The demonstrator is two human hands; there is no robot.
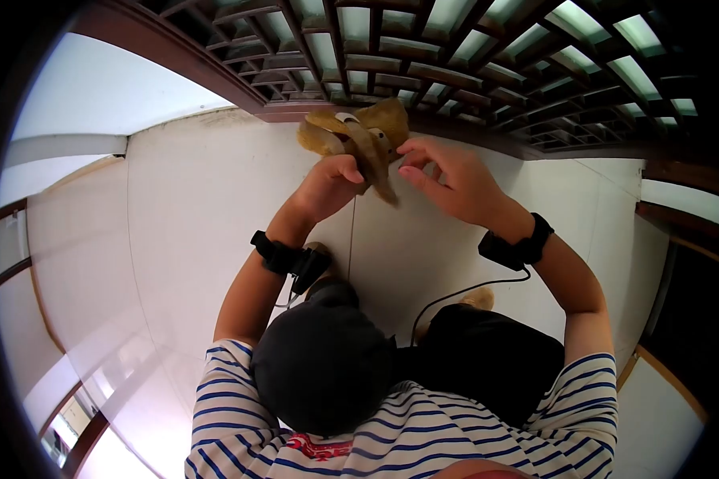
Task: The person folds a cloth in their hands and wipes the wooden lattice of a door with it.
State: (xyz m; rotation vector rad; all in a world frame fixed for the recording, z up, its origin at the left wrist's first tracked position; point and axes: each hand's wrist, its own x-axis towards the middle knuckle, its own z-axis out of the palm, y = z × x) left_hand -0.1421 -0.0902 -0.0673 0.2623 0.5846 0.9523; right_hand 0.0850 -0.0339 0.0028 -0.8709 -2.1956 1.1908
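Up by the lattice screen (471,56), our left hand (331,188) clamps the plush toy (359,136); our right hand (447,180), fingers loose, pinches it. A slack grip could drop it.

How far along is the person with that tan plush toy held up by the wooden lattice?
Done: the plush toy is raised to the wooden lattice. In hand: left hand grips it, right hand fingers its edge. Left: whether it is fastened cannot be told; both hands are on it.
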